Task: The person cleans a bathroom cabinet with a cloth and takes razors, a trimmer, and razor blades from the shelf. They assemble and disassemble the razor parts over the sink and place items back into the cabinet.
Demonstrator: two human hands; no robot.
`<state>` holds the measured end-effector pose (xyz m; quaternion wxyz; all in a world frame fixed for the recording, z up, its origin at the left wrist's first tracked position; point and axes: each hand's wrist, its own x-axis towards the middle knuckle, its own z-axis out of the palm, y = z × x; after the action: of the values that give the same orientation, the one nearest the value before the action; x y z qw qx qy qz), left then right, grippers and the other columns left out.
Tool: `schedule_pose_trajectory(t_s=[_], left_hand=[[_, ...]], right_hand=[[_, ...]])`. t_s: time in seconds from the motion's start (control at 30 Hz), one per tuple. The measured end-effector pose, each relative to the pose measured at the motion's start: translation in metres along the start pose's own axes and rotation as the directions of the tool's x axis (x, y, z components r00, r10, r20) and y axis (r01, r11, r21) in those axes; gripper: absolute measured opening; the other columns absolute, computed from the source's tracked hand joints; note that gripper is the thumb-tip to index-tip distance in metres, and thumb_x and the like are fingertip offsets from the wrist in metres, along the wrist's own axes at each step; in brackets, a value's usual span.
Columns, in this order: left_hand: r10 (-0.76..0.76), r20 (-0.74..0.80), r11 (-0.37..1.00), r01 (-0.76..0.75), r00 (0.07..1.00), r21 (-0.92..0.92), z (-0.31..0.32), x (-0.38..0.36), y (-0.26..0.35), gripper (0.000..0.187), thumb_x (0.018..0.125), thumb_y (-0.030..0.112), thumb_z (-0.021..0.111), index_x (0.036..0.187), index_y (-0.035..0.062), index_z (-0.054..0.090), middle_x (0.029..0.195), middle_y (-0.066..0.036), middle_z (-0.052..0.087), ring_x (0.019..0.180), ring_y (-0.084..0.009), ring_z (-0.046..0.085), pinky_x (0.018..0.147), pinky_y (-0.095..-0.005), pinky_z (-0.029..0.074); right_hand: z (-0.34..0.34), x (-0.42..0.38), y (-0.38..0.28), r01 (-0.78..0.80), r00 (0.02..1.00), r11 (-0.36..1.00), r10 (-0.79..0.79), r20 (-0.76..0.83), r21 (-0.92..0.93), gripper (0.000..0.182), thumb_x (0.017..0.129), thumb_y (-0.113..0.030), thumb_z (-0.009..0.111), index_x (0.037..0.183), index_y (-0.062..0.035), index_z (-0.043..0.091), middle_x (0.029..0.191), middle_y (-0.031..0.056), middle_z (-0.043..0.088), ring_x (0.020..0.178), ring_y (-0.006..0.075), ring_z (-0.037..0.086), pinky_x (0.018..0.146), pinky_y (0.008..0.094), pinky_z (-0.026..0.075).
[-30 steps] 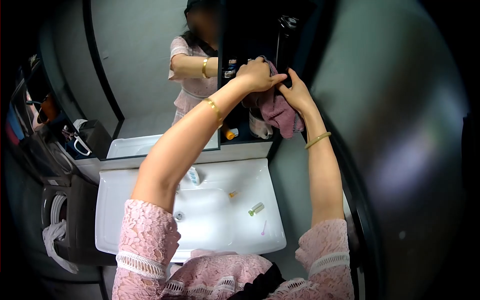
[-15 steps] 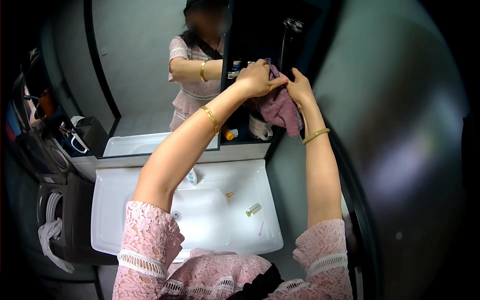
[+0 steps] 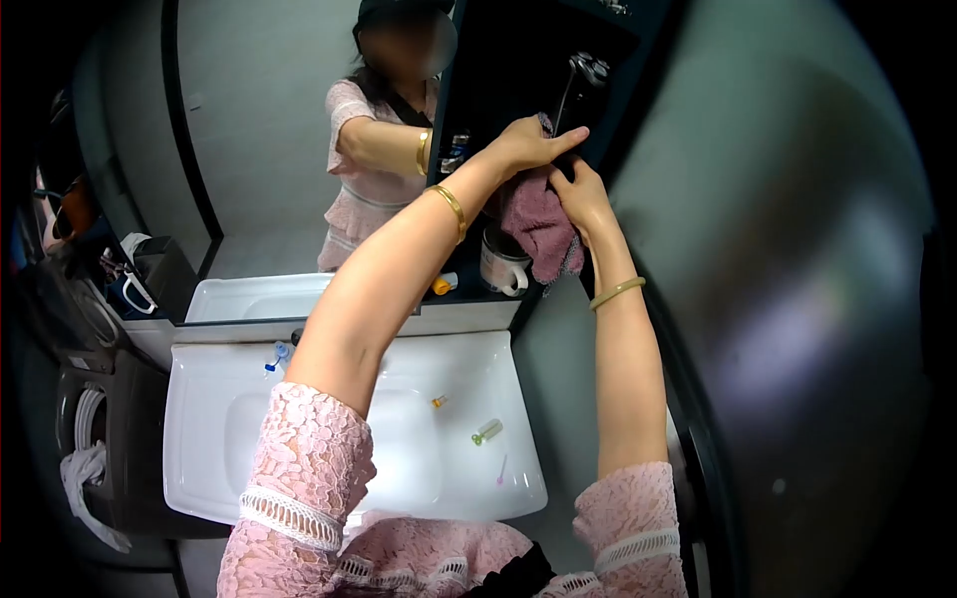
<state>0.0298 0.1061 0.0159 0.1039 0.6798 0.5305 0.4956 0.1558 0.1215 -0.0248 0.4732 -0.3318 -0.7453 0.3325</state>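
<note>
A dusty-pink cloth (image 3: 541, 229) hangs in folds at the front of the dark cabinet shelf. My left hand (image 3: 528, 147) reaches into the shelf over the top of the cloth, thumb stretched to the right; its other fingers curl out of sight against the fabric. Just below and to the right, my right hand (image 3: 583, 202) grips the cloth's right side. Behind my hands an electric shaver (image 3: 588, 70) stands upright. Under the cloth sits a white mug (image 3: 503, 267), partly covered by it.
An orange-capped tube (image 3: 445, 284) lies beside the mug. Below is a white washbasin (image 3: 518, 468) with a small green-capped vial (image 3: 487, 432), a small orange piece (image 3: 439, 402) and a thin pink stick (image 3: 501, 469). A mirror (image 3: 259, 130) is left, a washing machine (image 3: 125, 439) lower left.
My left hand has shifted right across the top of the cloth, its thumb now pointing outward. The whole view has moved slightly, and more of the mug shows.
</note>
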Motion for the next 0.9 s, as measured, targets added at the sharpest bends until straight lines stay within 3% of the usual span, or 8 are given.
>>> schedule_pose_trajectory(t_s=[0.07, 0.17, 0.27, 0.33, 0.4, 0.57, 0.73, 0.9], left_hand=[[-0.005, -0.023, 0.973, 0.011, 1.000, 0.230, -0.001, -0.002, -0.001, 0.064, 0.072, 0.059, 0.053, 0.078, -0.0048, 0.058, 0.070, -0.017, 0.058, 0.066, -0.0244, 0.058, 0.059, -0.0304, 0.046], [0.169, -0.120, 0.949, -0.128, 0.978, 0.287, 0.004, -0.002, -0.022, 0.068, 0.070, 0.061, 0.054, 0.077, -0.0072, 0.056, 0.070, -0.021, 0.057, 0.065, -0.0285, 0.059, 0.058, -0.0321, 0.046], [0.147, -0.090, 0.936, -0.109, 0.985, 0.336, -0.006, -0.012, -0.010, 0.073, 0.067, 0.062, 0.056, 0.078, -0.0095, 0.054, 0.070, -0.021, 0.056, 0.065, -0.0275, 0.059, 0.057, -0.0309, 0.046], [0.073, -0.057, 0.945, -0.051, 0.996, 0.323, -0.008, -0.009, 0.001, 0.069, 0.064, 0.058, 0.062, 0.077, -0.0092, 0.052, 0.068, -0.018, 0.055, 0.063, -0.0241, 0.058, 0.055, -0.0294, 0.046], [-0.108, -0.008, 0.988, 0.108, 0.994, 0.113, -0.007, 0.000, 0.007, 0.062, 0.062, 0.050, 0.069, 0.077, -0.0075, 0.051, 0.068, -0.015, 0.054, 0.062, -0.0195, 0.055, 0.054, -0.0281, 0.045], [0.015, -0.068, 0.999, -0.011, 0.998, 0.052, 0.000, 0.002, -0.010, 0.066, 0.059, 0.049, 0.072, 0.083, -0.0088, 0.052, 0.074, -0.016, 0.056, 0.067, -0.0202, 0.056, 0.059, -0.0281, 0.045], [0.155, -0.191, 0.915, -0.068, 0.969, 0.397, 0.005, -0.015, -0.006, 0.076, 0.059, 0.056, 0.068, 0.088, -0.0122, 0.050, 0.081, -0.025, 0.057, 0.077, -0.0329, 0.059, 0.066, -0.0352, 0.047], [0.164, -0.157, 0.887, -0.076, 0.974, 0.456, -0.001, -0.035, 0.000, 0.061, 0.068, 0.048, 0.063, 0.084, -0.0092, 0.050, 0.082, -0.025, 0.057, 0.078, -0.0363, 0.058, 0.064, -0.0389, 0.046]], right_hand=[[-0.001, -0.001, -0.002, -0.002, 1.000, 0.996, 0.000, -0.014, -0.088, 0.048, 0.078, -0.027, 0.055, 0.115, 0.0028, 0.045, 0.107, 0.0224, 0.053, 0.099, 0.0300, 0.052, 0.084, 0.0325, 0.040], [-0.002, 0.007, 0.005, 0.032, 0.999, 0.984, -0.037, -0.026, -0.174, 0.048, 0.078, -0.028, 0.055, 0.113, 0.0026, 0.046, 0.104, 0.0236, 0.054, 0.098, 0.0325, 0.052, 0.082, 0.0336, 0.040], [-0.003, 0.001, -0.001, 0.020, 1.000, 0.988, -0.017, 0.019, -0.155, 0.047, 0.078, -0.029, 0.055, 0.113, 0.0025, 0.047, 0.103, 0.0239, 0.054, 0.098, 0.0331, 0.052, 0.082, 0.0340, 0.041], [-0.003, 0.001, -0.003, -0.001, 0.999, 0.994, 0.006, 0.047, -0.111, 0.048, 0.078, -0.029, 0.056, 0.112, 0.0026, 0.047, 0.103, 0.0242, 0.054, 0.098, 0.0334, 0.052, 0.081, 0.0342, 0.041], [0.001, 0.003, 0.001, 0.058, 0.998, 0.988, -0.063, -0.029, -0.144, 0.048, 0.077, -0.029, 0.057, 0.112, 0.0025, 0.048, 0.102, 0.0240, 0.055, 0.097, 0.0323, 0.053, 0.081, 0.0339, 0.041], [-0.001, 0.005, 0.004, 0.027, 0.999, 0.993, -0.029, -0.018, -0.113, 0.047, 0.076, -0.027, 0.056, 0.111, 0.0032, 0.048, 0.101, 0.0245, 0.055, 0.097, 0.0336, 0.053, 0.081, 0.0342, 0.041], [-0.001, 0.009, 0.012, 0.035, 0.999, 0.982, -0.041, -0.029, -0.187, 0.045, 0.076, -0.025, 0.054, 0.110, 0.0026, 0.048, 0.104, 0.0250, 0.053, 0.098, 0.0351, 0.052, 0.084, 0.0358, 0.041], [0.001, 0.006, 0.010, 0.050, 0.996, 0.958, -0.068, -0.056, -0.284, 0.051, 0.076, -0.022, 0.053, 0.118, 0.0041, 0.041, 0.114, 0.0251, 0.047, 0.108, 0.0346, 0.045, 0.090, 0.0352, 0.037]])
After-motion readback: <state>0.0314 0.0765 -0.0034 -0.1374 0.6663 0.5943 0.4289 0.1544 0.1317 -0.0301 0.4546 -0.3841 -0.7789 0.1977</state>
